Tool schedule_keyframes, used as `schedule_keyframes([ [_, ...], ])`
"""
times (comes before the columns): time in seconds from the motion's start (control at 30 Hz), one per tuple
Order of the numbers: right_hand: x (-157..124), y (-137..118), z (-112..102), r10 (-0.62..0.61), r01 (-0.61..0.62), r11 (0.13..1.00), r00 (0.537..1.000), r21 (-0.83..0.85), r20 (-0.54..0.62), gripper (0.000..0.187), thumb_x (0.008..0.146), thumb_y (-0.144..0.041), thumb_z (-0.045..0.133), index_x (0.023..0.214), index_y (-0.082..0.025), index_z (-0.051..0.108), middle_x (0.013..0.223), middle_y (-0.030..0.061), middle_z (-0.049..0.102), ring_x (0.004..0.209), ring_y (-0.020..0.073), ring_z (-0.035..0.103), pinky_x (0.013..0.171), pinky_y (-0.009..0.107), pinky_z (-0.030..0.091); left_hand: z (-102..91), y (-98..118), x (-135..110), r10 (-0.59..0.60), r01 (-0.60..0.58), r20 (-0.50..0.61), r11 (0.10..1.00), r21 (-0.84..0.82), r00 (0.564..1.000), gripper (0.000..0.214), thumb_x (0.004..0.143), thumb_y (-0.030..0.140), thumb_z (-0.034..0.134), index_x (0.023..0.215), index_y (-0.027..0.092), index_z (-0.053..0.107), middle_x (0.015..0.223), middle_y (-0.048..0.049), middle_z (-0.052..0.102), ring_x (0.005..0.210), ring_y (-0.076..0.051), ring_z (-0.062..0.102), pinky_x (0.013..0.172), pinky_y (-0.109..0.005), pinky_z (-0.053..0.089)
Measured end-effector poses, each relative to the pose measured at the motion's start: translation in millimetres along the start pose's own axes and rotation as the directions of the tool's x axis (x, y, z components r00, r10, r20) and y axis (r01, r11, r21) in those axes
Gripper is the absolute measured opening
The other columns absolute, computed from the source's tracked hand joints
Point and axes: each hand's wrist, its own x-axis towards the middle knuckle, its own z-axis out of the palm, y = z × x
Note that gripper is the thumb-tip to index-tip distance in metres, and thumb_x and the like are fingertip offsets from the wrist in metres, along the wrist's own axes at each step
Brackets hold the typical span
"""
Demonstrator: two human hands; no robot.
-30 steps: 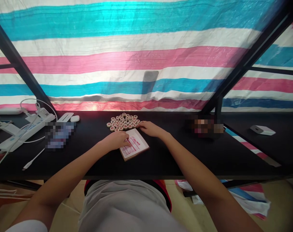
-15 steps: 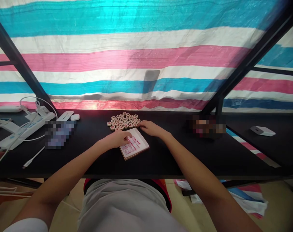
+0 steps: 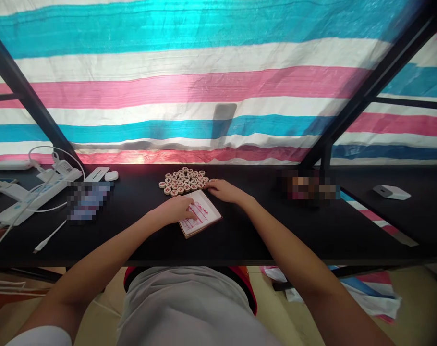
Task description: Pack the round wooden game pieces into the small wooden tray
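Note:
Several round wooden Chinese chess pieces [image 3: 184, 180] with red and dark characters lie in a tight cluster on the black desk. In front of them is a low, squarish box [image 3: 206, 217] with a pink line drawing on its white top. My left hand [image 3: 176, 209] rests over the box's left side, its thumb and fingers apart on the drawing. Close by, my right hand [image 3: 224, 190] reaches in from the right, fingers extended to the cluster's right edge. Its fingertips seem to touch the outermost pieces, and part of them is hidden.
On the left are a white power strip [image 3: 38, 194] with plugs and cables, a blurred-out item [image 3: 91, 201] and a small white case [image 3: 111, 176]. Another blurred item [image 3: 301, 188] lies right. A white charger [image 3: 391, 192] sits farther right. Striped sheeting [image 3: 189, 86] hangs behind the desk.
The thumb and fingers of my left hand have spread a little on the box top. My right hand has barely moved, and the pieces lie as before.

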Motion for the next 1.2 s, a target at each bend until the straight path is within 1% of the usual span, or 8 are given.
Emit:
schedule_keyframes([
  [0.17,0,0,0,0.030,-0.030,1.000,1.000,0.007,0.010,0.030,0.085,-0.009,0.046,0.106,-0.016,0.066,0.107,0.0096,0.064,0.099,0.0188,0.059,0.092,0.030,0.042,-1.5,4,-1,-0.068,0.068,0.005,0.997,-0.039,0.998,0.044,0.078,0.042,0.060,0.115,0.016,0.061,0.096,-0.0089,0.069,0.089,-0.024,0.063,0.070,-0.026,0.043],
  [0.4,0,0,0,0.019,-0.019,1.000,1.000,0.008,0.002,0.030,0.084,-0.008,0.046,0.106,-0.015,0.066,0.106,0.0096,0.064,0.098,0.0182,0.059,0.090,0.028,0.042,7.2,-1,2,-0.029,0.031,-0.068,0.999,0.021,0.997,0.026,0.085,0.038,0.050,0.095,0.020,0.066,0.086,-0.0054,0.068,0.079,-0.020,0.063,0.065,-0.025,0.042],
  [0.53,-1,0,0,0.004,-0.004,1.000,1.000,0.008,-0.006,0.030,0.084,-0.008,0.046,0.106,-0.015,0.066,0.105,0.0095,0.064,0.097,0.0183,0.059,0.090,0.029,0.042,9.6,-3,2,0.101,-0.093,-0.109,0.993,0.074,0.989,0.023,0.087,0.029,0.046,0.086,0.018,0.065,0.087,-0.0053,0.066,0.081,-0.018,0.061,0.068,-0.025,0.043],
  [0.73,0,4,3,-0.015,0.015,1.000,1.000,0.018,-0.023,0.030,0.084,-0.009,0.046,0.105,-0.016,0.066,0.105,0.0088,0.065,0.098,0.0186,0.059,0.091,0.030,0.042,6.7,-5,-3,0.288,-0.291,-0.263,0.956,0.028,0.921,0.023,0.090,0.026,0.040,0.090,0.016,0.061,0.105,-0.0090,0.056,0.090,-0.017,0.056,0.080,-0.027,0.044],
  [0.8,0,5,4,-0.010,0.010,1.000,1.000,0.018,-0.019,0.030,0.084,-0.009,0.046,0.106,-0.017,0.066,0.104,0.0081,0.065,0.098,0.0184,0.059,0.091,0.030,0.043,4.0,-5,-4,0.279,-0.302,-0.293,0.953,-0.034,0.915,0.022,0.090,0.024,0.038,0.092,0.016,0.058,0.105,-0.0094,0.056,0.089,-0.017,0.056,0.080,-0.028,0.043],
  [0.93,1,5,3,-0.002,0.002,1.000,1.000,0.015,-0.022,0.030,0.084,-0.009,0.047,0.106,-0.018,0.066,0.104,0.0078,0.065,0.098,0.0184,0.059,0.090,0.029,0.043,-1.7,-3,-6,0.213,-0.262,-0.274,0.952,-0.156,0.938,0.018,0.090,0.024,0.036,0.095,0.017,0.053,0.080,-0.0025,0.058,0.072,-0.015,0.054,0.070,-0.027,0.042],
  [1.07,1,7,4,-0.020,0.021,1.000,0.999,0.012,-0.028,0.031,0.083,-0.008,0.047,0.105,-0.018,0.067,0.103,0.0076,0.066,0.098,0.0183,0.059,0.090,0.029,0.042,-4.7,-4,-8,0.149,-0.231,-0.298,0.937,-0.263,0.943,0.017,0.087,0.023,0.040,0.096,0.018,0.053,0.072,0.0020,0.054,0.064,-0.012,0.050,0.065,-0.025,0.040],
  [1.2,0,2,0,0.010,-0.006,0.999,0.993,0.037,-0.116,0.028,0.085,-0.012,0.046,0.104,-0.016,0.067,0.101,0.0086,0.067,0.093,0.0180,0.061,0.088,0.030,0.043,-2.5,-10,-3,0.056,-0.172,-0.269,0.886,-0.431,0.961,0.031,0.085,0.027,0.046,0.115,0.021,0.051,0.071,0.0044,0.053,0.059,-0.011,0.049,0.060,-0.024,0.040],
])
